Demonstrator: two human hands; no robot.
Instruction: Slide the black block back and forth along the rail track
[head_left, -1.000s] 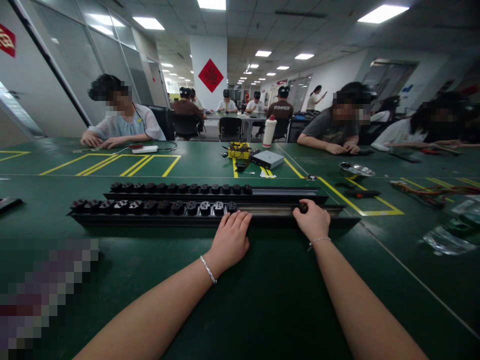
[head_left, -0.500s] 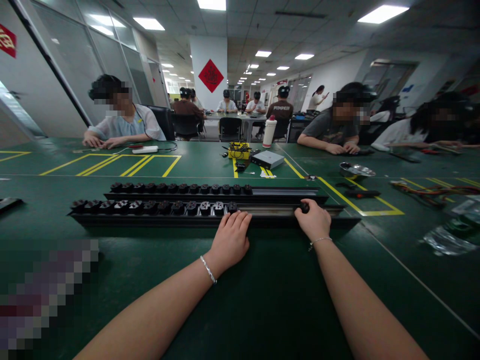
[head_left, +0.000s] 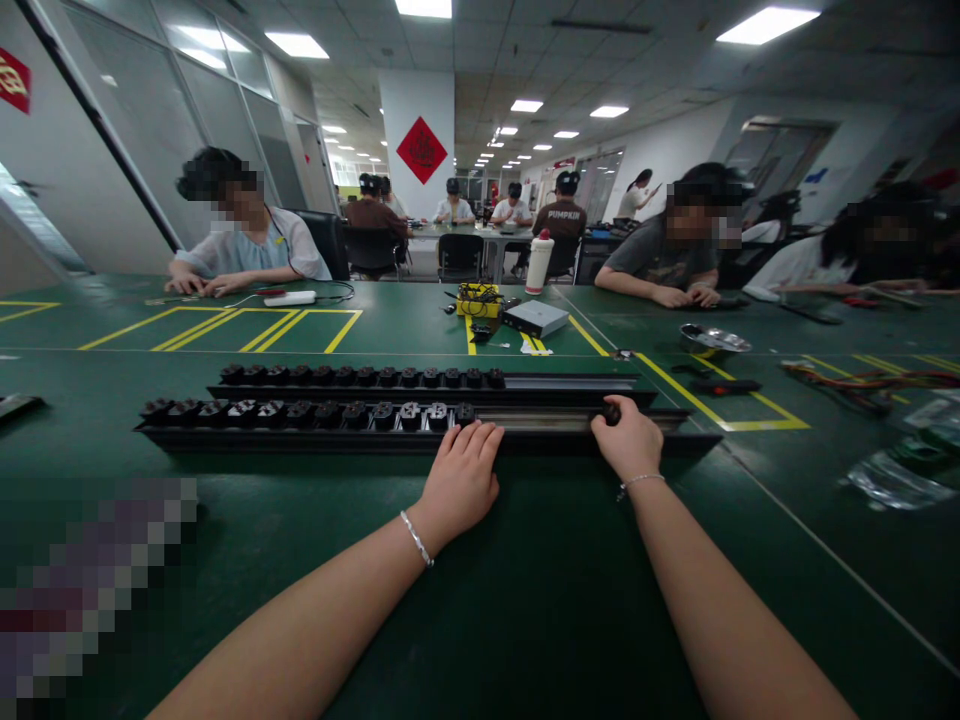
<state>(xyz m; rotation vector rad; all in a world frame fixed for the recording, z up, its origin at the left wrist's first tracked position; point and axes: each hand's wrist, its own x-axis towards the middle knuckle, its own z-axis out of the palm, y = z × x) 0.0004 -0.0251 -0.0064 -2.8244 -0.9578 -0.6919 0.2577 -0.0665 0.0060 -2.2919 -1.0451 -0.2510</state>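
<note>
A long black power track rail (head_left: 540,440) lies across the table in front of me, with a row of black round socket modules (head_left: 355,415) along its left and middle part. My left hand (head_left: 465,475) rests on the rail's front edge, fingers stretched out flat, close to the last module (head_left: 465,412) in the row. Towards the right end, my right hand (head_left: 628,440) pinches a single black socket module (head_left: 612,412) between thumb and fingers at the rail's channel. The fingers partly hide that module. Behind runs a second rail (head_left: 570,384) carrying a similar row.
Beyond the rails are a yellow box with cables (head_left: 480,300), a grey box (head_left: 536,319) and a white bottle (head_left: 539,262). A metal bowl (head_left: 714,341), wires (head_left: 862,385) and a clear plastic bag (head_left: 907,465) lie right. Several people sit across the table.
My right hand and the module in it have shifted very slightly to the right. My left hand stays in place on the rail.
</note>
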